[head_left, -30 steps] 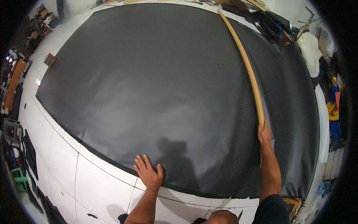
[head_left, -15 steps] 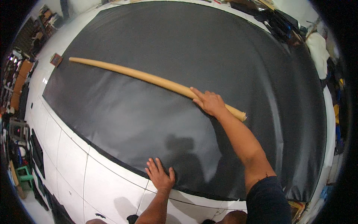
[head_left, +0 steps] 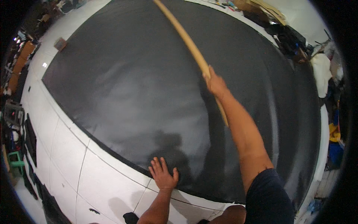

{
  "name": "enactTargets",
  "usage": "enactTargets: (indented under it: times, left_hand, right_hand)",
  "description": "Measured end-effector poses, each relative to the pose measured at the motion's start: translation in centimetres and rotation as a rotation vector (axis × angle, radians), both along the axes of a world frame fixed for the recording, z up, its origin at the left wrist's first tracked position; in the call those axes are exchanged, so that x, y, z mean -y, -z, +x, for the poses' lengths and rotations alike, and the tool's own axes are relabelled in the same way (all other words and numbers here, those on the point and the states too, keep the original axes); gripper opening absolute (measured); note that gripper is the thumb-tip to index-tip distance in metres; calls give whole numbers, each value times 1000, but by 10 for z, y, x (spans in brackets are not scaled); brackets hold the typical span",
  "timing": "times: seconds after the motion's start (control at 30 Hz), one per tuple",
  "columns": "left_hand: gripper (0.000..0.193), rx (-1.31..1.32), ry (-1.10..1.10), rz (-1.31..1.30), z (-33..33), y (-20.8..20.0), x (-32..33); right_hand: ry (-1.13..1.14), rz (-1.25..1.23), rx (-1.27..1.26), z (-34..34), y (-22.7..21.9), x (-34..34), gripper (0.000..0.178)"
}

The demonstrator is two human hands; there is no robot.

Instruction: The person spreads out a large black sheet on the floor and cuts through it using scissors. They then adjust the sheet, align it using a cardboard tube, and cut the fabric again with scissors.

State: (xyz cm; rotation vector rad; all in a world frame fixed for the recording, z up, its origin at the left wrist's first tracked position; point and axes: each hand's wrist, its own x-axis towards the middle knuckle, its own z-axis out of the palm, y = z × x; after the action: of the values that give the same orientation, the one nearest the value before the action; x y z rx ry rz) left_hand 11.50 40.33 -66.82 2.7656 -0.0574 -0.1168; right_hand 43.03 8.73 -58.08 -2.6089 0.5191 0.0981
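Note:
A large black sheet [head_left: 126, 93], smooth and slightly glossy, is spread over the white tiled floor. Across its upper part runs a long tan cardboard tube [head_left: 188, 41], its far end cut off by the top of the picture. My right hand [head_left: 216, 84] is closed around this tube near its closer end, with the forearm hiding a bit of it. At the near edge of the sheet, my left hand [head_left: 163, 175] lies flat with fingers spread, pressing on the material and holding nothing.
White floor tiles [head_left: 61, 149] border the sheet at the left and front. A small brown box [head_left: 60, 44] sits by its left corner. A green stool [head_left: 15, 159] and clutter line the left side. Dark bags and scraps [head_left: 291, 39] pile up at the back right.
My right hand has swung the cardboard tube round, so its far end moved from the left to the top of the picture. My left hand stays flat on the sheet's edge.

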Motion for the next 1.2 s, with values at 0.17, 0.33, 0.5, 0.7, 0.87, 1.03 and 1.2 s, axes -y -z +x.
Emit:
enactTargets:
  times: [0.17, 0.33, 0.5, 0.7, 0.87, 1.03, 1.2]
  left_hand:
    - [76, 18, 1, 64, -2, 7, -3]
    - [76, 79, 23, 156, -3, 4, 3]
    - [75, 55, 45, 187, -6, 1, 12]
    - [70, 121, 41, 149, -13, 4, 6]
    - [76, 9, 99, -89, -10, 3, -7]
    - [71, -86, 98, -384, 19, 2, -47]
    - [53, -77, 465, 3, 22, -24, -36]
  right_hand:
    - [54, -118, -213, -248, 27, 52, 61]
    - [491, -66, -448, -489, -1, 88, 62]
    - [664, -57, -203, -554, 17, 190, 61]
    - [739, -162, -92, -483, 20, 194, 62]
    - [566, -155, -57, -540, 32, 119, 60]
    - [630, -144, -169, -574, 33, 97, 60]
    - [665, -175, 29, -553, 44, 159, 63]
